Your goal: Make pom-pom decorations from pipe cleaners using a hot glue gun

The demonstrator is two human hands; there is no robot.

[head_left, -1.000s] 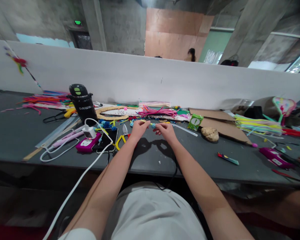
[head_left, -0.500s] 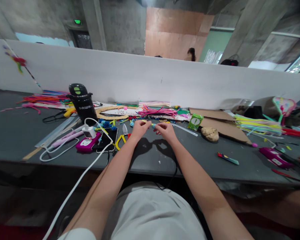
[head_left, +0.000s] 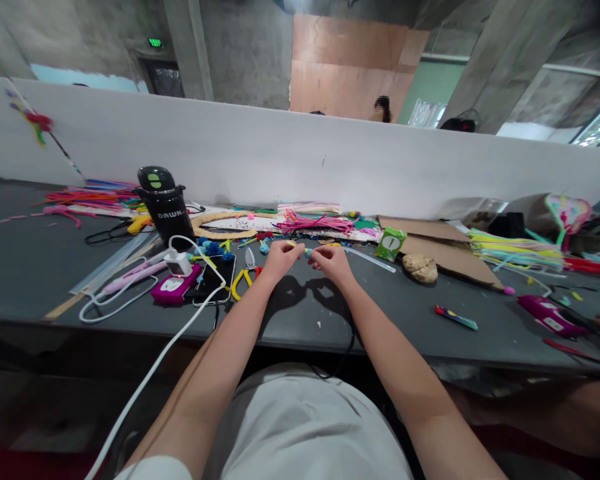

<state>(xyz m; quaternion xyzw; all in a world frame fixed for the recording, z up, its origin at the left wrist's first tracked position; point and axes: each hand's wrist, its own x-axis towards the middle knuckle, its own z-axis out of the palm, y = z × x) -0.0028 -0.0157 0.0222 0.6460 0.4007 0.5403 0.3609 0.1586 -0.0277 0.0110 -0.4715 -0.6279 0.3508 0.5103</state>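
Both my hands are close together above the middle of the grey table, pinching a small yellow-and-blue pipe cleaner piece (head_left: 307,253) between them. My left hand (head_left: 282,259) is closed on its yellow end, fingertips mostly covering it. My right hand (head_left: 333,262) is closed on the bluish end, thumb and forefinger pressed together. The piece is too small to make out its exact shape. Beside my left hand lie yellow-handled pliers (head_left: 242,283), jaws pointing away. A clear glue stick (head_left: 371,260) rests to the right of my right hand.
On the left stand a black bottle (head_left: 164,208), a purple power socket (head_left: 177,285), a phone (head_left: 221,281) and a pink glue gun (head_left: 135,276). Pink pipe cleaners (head_left: 315,223) lie behind my hands. Rightward are a green box (head_left: 391,244), a stone-like lump (head_left: 420,268), cardboard (head_left: 460,257) and a cutter (head_left: 456,317).
Hardly anything differs. My left fingers have shifted very slightly around the piece; my right hand stays in almost the same place.
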